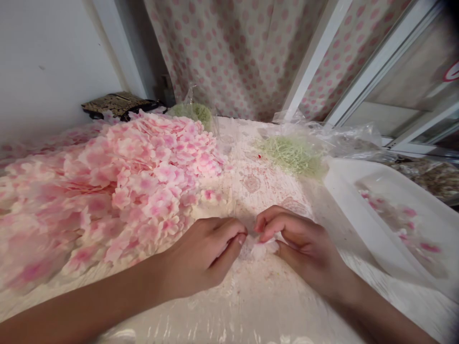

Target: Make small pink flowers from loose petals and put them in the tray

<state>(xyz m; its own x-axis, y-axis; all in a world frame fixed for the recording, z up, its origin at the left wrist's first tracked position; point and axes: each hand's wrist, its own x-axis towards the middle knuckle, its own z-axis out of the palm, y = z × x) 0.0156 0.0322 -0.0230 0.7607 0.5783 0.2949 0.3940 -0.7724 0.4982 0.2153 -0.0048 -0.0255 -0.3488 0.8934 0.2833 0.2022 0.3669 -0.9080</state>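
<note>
My left hand (206,251) and my right hand (297,241) meet at the middle of the table, fingertips almost touching. Both are curled into a pinch around a small pale fabric petal (260,247) that shows between them, mostly hidden by the fingers. A big heap of pink and white fabric flower petals (118,191) lies just left of my left hand.
A plastic-covered patterned tablecloth (251,296) lies under the hands. Green fluffy bits (294,155) sit in clear plastic behind, a second green bag (195,112) farther back. A white tray (358,210) with pink petals stands at the right. A dotted curtain hangs behind.
</note>
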